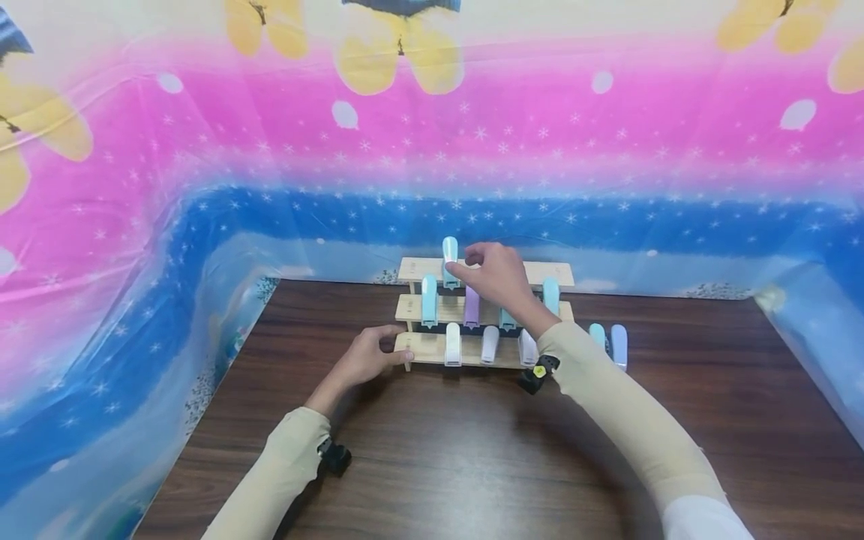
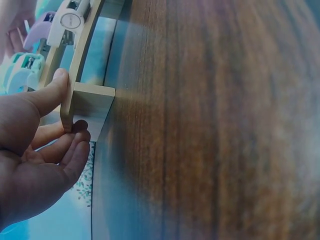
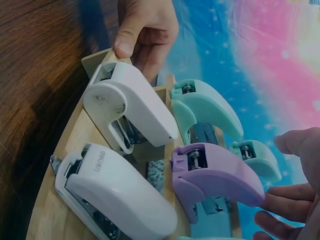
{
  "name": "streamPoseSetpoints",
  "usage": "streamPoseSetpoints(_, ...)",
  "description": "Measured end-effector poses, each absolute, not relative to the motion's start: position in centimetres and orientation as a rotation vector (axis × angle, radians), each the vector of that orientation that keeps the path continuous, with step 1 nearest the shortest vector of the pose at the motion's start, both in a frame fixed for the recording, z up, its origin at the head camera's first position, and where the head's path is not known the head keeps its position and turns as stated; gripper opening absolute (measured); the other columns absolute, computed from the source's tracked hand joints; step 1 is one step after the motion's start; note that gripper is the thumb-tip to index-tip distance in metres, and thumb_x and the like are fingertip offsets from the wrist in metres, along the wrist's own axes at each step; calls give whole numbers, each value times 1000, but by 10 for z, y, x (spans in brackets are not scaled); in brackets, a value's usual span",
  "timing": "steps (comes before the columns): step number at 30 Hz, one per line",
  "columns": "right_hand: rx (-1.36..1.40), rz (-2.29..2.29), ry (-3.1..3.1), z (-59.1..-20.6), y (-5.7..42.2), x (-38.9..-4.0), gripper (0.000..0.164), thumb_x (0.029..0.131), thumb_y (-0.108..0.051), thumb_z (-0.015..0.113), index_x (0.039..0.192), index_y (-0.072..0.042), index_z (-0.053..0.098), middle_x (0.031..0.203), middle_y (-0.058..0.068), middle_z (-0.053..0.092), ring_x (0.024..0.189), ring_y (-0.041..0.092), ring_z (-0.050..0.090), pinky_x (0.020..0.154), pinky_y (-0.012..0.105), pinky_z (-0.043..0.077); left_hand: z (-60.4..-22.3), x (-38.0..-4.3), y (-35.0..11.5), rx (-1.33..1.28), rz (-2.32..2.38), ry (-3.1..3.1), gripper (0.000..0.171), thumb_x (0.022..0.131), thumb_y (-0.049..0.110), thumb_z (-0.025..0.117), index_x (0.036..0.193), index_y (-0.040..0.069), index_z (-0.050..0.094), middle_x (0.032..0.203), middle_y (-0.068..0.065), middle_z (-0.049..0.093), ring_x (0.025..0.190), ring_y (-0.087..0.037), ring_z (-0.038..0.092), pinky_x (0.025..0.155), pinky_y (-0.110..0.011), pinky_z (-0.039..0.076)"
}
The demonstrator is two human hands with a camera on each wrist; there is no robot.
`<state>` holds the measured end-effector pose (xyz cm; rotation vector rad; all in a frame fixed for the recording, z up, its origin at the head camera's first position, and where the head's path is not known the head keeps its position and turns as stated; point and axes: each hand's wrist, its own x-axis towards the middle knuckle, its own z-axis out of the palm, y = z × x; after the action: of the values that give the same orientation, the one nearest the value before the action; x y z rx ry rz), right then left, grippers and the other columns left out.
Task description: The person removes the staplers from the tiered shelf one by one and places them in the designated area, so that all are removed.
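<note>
A three-tiered wooden rack (image 1: 421, 346) carries several small staplers. My left hand (image 1: 364, 358) grips the left end of its lowest step, thumb on top and fingers beneath in the left wrist view. At the top step, my right hand (image 1: 498, 279) is beside a teal stapler (image 1: 450, 255). In the right wrist view its thumb and fingers are spread apart around the tail of that stapler (image 3: 260, 162), without a visible grip. The middle step bears a purple stapler (image 1: 472, 306) and teal ones, one (image 1: 508, 319) partly behind my right wrist. White staplers (image 1: 453, 345) stand on the lowest step.
Right of the rack, a teal stapler (image 1: 597, 334) and a lavender stapler (image 1: 618, 346) stand on the dark wooden table (image 1: 432, 457), partly behind my right sleeve. A patterned cloth (image 1: 378, 165) hangs close behind the rack and along the table's sides.
</note>
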<state>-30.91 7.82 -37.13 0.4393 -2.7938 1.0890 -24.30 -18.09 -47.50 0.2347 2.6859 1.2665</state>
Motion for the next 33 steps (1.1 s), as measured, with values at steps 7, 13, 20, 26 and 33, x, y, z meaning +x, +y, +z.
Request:
streamPoseSetpoints(7,416,1091,-2823,-377,75,-316,62,91,-53,72,129,-4,69,115,12,75,105,28,71,88,42,57,-472,-243,-179,249,1273,2684,59,92,28,79,141,2,59,144,-19,58,133,-34,53,111,-55,42)
streamPoseSetpoints(13,424,1083,-2822,-378,72,-319,56,92,-50,72,124,-5,72,111,11,77,102,27,72,87,42,58,-472,-243,-179,269,1273,2687,59,92,27,78,141,0,58,145,-20,57,136,-36,51,112,-56,41)
streamPoseSetpoints(20,443,1116,-2823,-377,69,-320,46,92,-43,74,118,-5,75,107,11,77,96,26,72,81,39,59,-474,-243,-181,274,1282,2682,59,92,26,79,141,0,58,144,-20,58,130,-34,55,110,-55,43)
streamPoseSetpoints(26,430,1115,-2813,-376,66,-319,42,91,-42,75,113,-6,77,104,9,78,93,24,71,81,38,57,-474,-244,-181,279,1274,2687,60,92,26,79,141,-1,58,146,-21,56,137,-37,50,113,-56,40)
streamPoseSetpoints(33,357,1183,-2808,-376,64,-320,37,88,-39,77,107,-7,77,98,6,77,86,21,69,75,35,57,-473,-243,-181,273,1275,2689,61,91,27,80,141,-1,58,145,-21,56,136,-37,50,113,-57,39)
